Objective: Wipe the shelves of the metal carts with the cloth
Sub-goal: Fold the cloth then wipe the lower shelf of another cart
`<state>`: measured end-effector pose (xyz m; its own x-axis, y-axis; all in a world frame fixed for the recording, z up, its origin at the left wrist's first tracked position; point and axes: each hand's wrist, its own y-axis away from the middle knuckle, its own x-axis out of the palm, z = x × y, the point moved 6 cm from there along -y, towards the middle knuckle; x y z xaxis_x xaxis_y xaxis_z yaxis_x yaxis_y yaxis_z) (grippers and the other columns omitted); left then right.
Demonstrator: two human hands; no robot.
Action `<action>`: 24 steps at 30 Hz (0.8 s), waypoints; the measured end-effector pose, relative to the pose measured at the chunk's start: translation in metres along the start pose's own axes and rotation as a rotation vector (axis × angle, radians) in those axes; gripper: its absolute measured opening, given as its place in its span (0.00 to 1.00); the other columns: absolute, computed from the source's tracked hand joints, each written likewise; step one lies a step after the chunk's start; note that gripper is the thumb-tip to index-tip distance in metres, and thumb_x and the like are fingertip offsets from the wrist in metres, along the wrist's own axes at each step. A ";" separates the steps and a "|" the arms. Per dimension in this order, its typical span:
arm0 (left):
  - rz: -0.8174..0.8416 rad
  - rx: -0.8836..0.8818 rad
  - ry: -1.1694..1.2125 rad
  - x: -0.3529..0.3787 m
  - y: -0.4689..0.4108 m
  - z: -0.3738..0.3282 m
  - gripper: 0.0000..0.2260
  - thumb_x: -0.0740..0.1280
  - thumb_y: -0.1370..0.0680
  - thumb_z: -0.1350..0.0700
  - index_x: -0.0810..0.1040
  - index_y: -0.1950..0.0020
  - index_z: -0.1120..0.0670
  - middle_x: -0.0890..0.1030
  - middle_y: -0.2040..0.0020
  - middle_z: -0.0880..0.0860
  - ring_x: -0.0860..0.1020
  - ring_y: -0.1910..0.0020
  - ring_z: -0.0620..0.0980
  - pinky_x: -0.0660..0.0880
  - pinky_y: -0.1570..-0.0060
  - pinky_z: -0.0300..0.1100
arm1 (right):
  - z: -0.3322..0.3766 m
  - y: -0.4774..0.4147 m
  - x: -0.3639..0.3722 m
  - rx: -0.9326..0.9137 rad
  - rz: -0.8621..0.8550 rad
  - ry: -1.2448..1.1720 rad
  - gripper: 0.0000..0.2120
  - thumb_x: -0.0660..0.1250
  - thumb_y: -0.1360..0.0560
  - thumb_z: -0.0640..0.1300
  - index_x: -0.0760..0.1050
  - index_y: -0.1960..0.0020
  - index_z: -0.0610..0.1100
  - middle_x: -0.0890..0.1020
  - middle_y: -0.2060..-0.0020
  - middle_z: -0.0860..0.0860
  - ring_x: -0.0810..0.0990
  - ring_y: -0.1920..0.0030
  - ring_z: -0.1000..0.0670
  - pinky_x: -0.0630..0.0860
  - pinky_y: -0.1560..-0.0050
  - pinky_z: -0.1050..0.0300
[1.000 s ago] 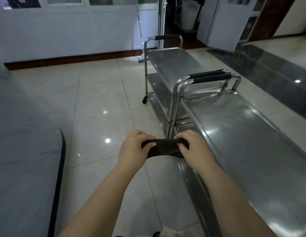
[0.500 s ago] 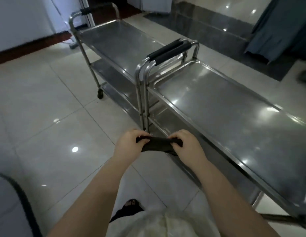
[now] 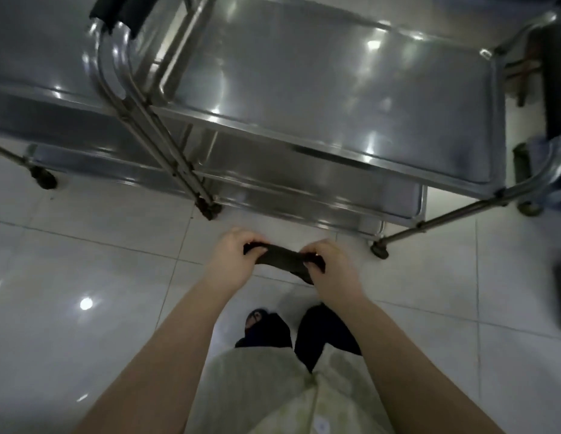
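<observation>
A dark cloth (image 3: 280,261) is stretched between my two hands above the tiled floor. My left hand (image 3: 233,256) grips its left end and my right hand (image 3: 334,270) grips its right end. Just beyond them stands a steel cart (image 3: 335,89) with a bare, shiny top shelf and lower shelves (image 3: 319,189) showing under its near edge. A second steel cart (image 3: 38,57) stands against it on the left, its black-padded handle (image 3: 122,14) at the top. Both hands are short of the carts and touch neither.
Cart legs and castors (image 3: 379,250) stand on the floor close ahead, another castor (image 3: 44,180) at the left. My feet in dark footwear (image 3: 266,327) are below the hands. Dark objects (image 3: 554,89) stand beyond the cart at the right edge.
The view has tilted down and swung right, so the near cart now fills the top of the frame. My hands keep the same grip on the cloth.
</observation>
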<state>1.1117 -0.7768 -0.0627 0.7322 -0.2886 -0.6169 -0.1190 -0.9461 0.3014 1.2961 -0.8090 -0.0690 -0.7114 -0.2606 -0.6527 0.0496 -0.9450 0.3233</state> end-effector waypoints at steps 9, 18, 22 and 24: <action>0.010 0.056 -0.014 0.072 -0.043 -0.026 0.07 0.72 0.25 0.59 0.85 0.48 0.51 0.79 0.55 0.47 0.74 0.57 0.38 0.68 0.55 0.27 | -0.081 -0.010 -0.026 0.103 -0.170 -0.148 0.12 0.65 0.25 0.32 0.79 0.48 0.45 0.74 0.53 0.56 0.73 0.49 0.55 0.67 0.48 0.72; 0.055 0.004 -0.034 0.171 -0.100 -0.002 0.07 0.71 0.24 0.58 0.83 0.47 0.49 0.78 0.53 0.45 0.73 0.56 0.36 0.67 0.55 0.25 | -0.176 -0.060 -0.019 0.076 -0.318 -0.192 0.13 0.66 0.26 0.30 0.80 0.47 0.44 0.75 0.51 0.53 0.75 0.47 0.46 0.76 0.45 0.53; 0.149 0.039 -0.111 0.205 -0.143 0.011 0.06 0.69 0.23 0.55 0.82 0.48 0.47 0.77 0.53 0.43 0.74 0.56 0.40 0.67 0.56 0.29 | -0.211 -0.089 -0.007 0.137 -0.389 -0.202 0.14 0.65 0.27 0.30 0.78 0.46 0.44 0.72 0.51 0.56 0.73 0.46 0.48 0.74 0.46 0.59; 0.182 0.067 -0.102 0.221 -0.166 0.014 0.05 0.69 0.23 0.55 0.82 0.49 0.45 0.79 0.54 0.43 0.74 0.57 0.40 0.67 0.58 0.30 | -0.230 -0.102 -0.003 0.162 -0.431 -0.176 0.15 0.65 0.27 0.30 0.75 0.44 0.43 0.69 0.52 0.59 0.72 0.47 0.49 0.75 0.46 0.54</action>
<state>1.2835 -0.6856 -0.2591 0.6237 -0.4657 -0.6278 -0.2898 -0.8837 0.3676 1.4548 -0.7571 -0.2574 -0.7516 0.1984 -0.6291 -0.3757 -0.9127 0.1609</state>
